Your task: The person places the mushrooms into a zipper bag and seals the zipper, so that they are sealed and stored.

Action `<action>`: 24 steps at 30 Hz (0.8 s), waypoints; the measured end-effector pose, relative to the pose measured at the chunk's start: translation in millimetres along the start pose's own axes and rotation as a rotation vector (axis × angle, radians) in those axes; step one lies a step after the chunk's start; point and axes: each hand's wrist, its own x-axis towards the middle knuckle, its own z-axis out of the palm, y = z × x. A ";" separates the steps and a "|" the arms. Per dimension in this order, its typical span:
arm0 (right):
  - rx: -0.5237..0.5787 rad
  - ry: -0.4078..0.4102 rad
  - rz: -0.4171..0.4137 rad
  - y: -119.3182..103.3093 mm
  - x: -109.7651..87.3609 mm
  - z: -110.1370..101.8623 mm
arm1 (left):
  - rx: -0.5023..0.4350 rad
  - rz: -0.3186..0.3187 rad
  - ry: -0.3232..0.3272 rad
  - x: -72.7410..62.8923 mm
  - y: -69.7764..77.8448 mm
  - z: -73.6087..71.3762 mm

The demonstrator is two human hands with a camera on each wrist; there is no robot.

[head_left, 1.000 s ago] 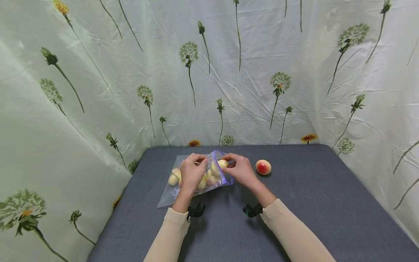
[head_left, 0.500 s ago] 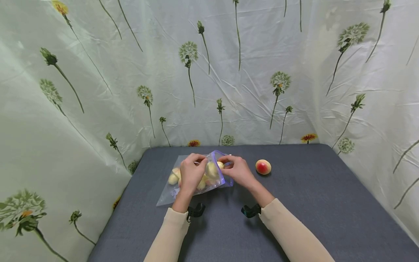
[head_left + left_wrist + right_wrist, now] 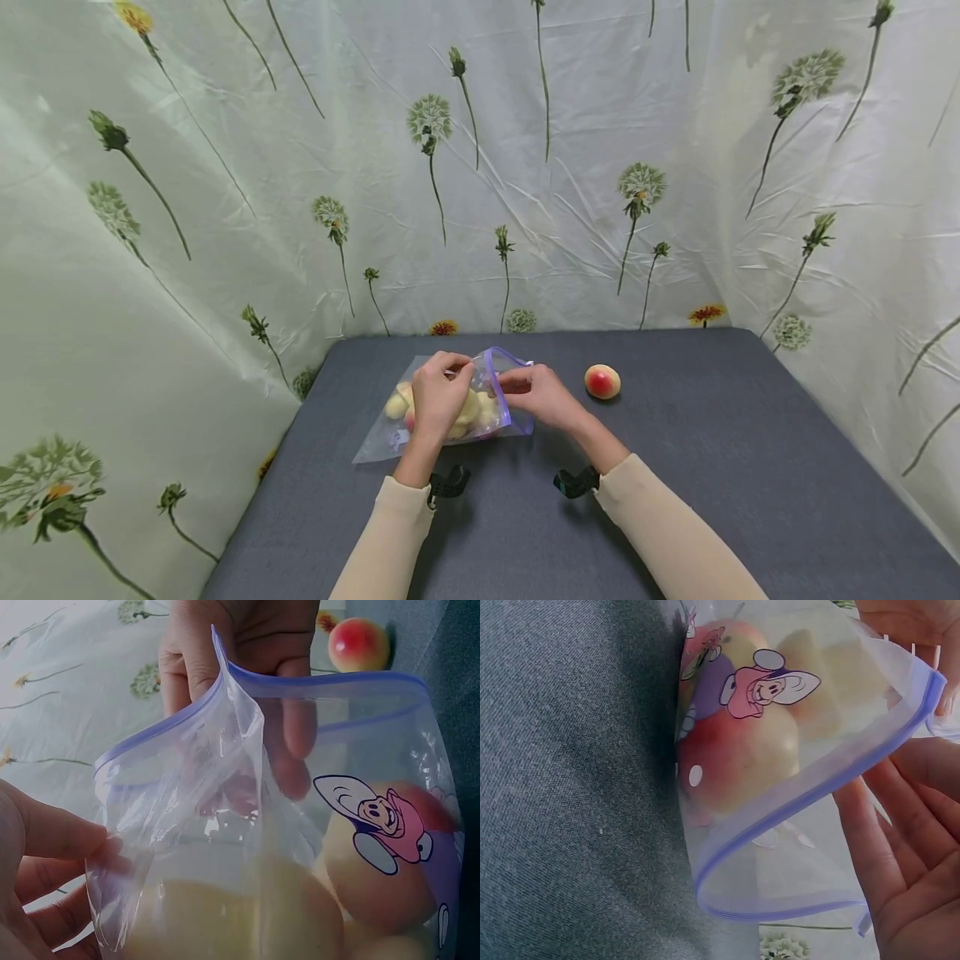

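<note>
With the bag (image 3: 225,825) of fruit (image 3: 739,754) laid on the table (image 3: 675,467), its edge is pinched by the left hand (image 3: 438,400) while the right hand's (image 3: 546,396) loosely extended fingers are dipped inside (nothing visibly held), so fruit could be spilled if that pinch is lost.

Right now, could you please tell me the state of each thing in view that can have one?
Purple-rimmed zip bag: unsealed, mouth open, partly filled.
Bagged fruits: heaped together inside, seen through clear plastic.
Loose red-and-yellow fruit: outside the bag, untouched, on the dark table.
Left hand: pinching the bag's edge.
Right hand: fingers reaching into the bag's mouth.
Dandelion-print sheet: hanging, wrinkled.
</note>
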 end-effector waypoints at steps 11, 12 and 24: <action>-0.076 0.057 0.028 -1.6 -3.2 -2.3 | 0.002 -0.004 0.006 0.6 0.8 -0.8; -0.085 0.062 0.020 -1.9 -4.1 -2.9 | 0.002 -0.002 0.010 0.6 0.7 -0.8; -0.064 0.159 -0.010 -1.6 -21.3 -18.4 | -0.011 0.003 0.006 -0.9 0.7 -0.1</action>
